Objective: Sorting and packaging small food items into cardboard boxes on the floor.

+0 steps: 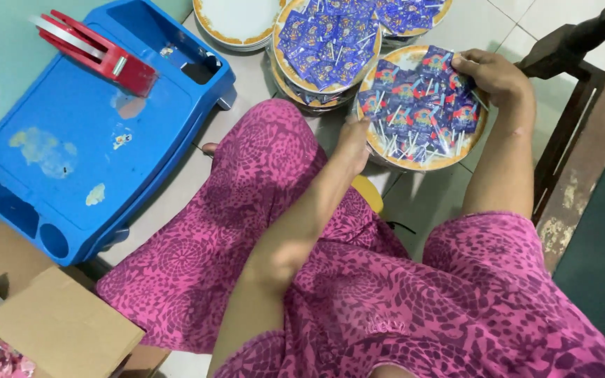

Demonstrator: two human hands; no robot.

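Hands (495, 73) gripping plate (456, 159), blue sachets (421, 105) inside

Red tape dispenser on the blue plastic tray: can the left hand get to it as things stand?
Probably yes. The red tape dispenser lies uncovered on the blue plastic tray, with nothing between. But the left hand is busy at the rim of the gold-rimmed plate of blue lollipop packets.

The person wears a loose garment of magenta-pink cloth (358, 294), printed all over with a dark purple pattern — round, lace-like medallions set among small leopard-like blotches. The cloth drapes in soft folds over both knees and the lap. Both arms are bare from the elbow down — no sleeves, watch or bracelet show. The left hand (355, 143) and the right hand (493, 75) are bare, without gloves or visible rings.
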